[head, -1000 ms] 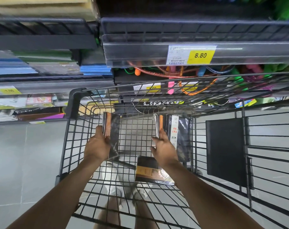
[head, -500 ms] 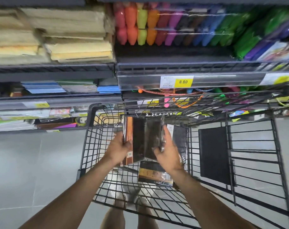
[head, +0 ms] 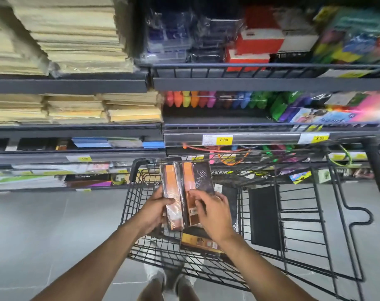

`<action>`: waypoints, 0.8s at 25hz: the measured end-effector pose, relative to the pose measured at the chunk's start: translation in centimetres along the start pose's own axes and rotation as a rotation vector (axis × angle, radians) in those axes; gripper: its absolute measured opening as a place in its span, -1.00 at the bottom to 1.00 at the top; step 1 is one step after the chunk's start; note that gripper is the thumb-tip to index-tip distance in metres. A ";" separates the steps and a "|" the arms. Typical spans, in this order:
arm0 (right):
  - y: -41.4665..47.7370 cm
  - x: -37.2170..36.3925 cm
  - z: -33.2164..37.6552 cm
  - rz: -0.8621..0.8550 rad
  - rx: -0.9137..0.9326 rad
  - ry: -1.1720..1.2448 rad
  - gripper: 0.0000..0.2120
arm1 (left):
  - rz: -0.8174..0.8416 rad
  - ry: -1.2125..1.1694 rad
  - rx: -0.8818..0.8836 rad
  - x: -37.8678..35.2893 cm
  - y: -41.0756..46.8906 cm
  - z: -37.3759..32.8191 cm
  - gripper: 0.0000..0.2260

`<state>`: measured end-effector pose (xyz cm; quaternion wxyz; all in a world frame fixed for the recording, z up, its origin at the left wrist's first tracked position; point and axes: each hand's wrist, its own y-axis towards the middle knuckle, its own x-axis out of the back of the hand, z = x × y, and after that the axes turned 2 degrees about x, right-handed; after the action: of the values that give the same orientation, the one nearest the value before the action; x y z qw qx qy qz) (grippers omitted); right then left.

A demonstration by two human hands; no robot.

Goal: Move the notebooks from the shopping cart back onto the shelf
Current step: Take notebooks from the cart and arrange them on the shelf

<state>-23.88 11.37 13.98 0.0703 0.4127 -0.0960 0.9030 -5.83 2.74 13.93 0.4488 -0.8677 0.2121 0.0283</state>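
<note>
Two plastic-wrapped notebooks, dark with orange bands, are held side by side above the black wire shopping cart (head: 315, 213). My left hand (head: 154, 210) grips the left notebook (head: 171, 192) by its lower left edge. My right hand (head: 213, 213) holds the right notebook (head: 197, 183), fingers spread over its lower cover. Another wrapped notebook (head: 197, 242) lies on the cart floor below my hands. A further dark notebook (head: 230, 196) leans in the cart behind my right hand. The shelf (head: 76, 131) with stacked paper goods stands beyond the cart.
A black flat panel (head: 265, 216) hangs inside the cart on the right. Shelves on the right carry coloured markers (head: 206, 98) and price tags (head: 223, 140). Cream paper stacks (head: 71, 35) fill the upper left shelves. Grey tiled floor (head: 43, 235) lies left of the cart.
Both hands brought the two notebooks together and lifted them higher above the cart. The view has tilted up, so more upper shelves show.
</note>
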 end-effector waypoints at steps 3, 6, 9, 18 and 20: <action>-0.3 2.1 1.4 0.019 -0.025 0.067 -0.59 | 0.008 -0.074 -0.006 -0.4 -2.3 -0.6 -0.52; -1.0 3.6 3.2 0.048 -0.020 0.131 -0.57 | 0.014 -0.176 -0.005 -0.1 -4.2 -0.5 -0.38; -1.2 4.5 5.4 0.067 0.035 0.169 -0.38 | -0.015 -0.231 -0.069 -0.1 -6.6 -1.2 -0.52; -0.1 5.5 10.9 0.186 -0.194 0.334 0.37 | -0.028 -0.170 -0.224 2.8 -13.0 -2.8 -0.42; 0.1 5.2 12.2 0.246 -0.205 0.401 0.35 | -0.038 -0.154 -0.252 4.0 -14.4 -2.9 -0.42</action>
<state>-18.33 8.68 25.72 0.0190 0.2014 -0.2207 0.9541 3.02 6.39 25.73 0.3517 -0.9162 0.1554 0.1128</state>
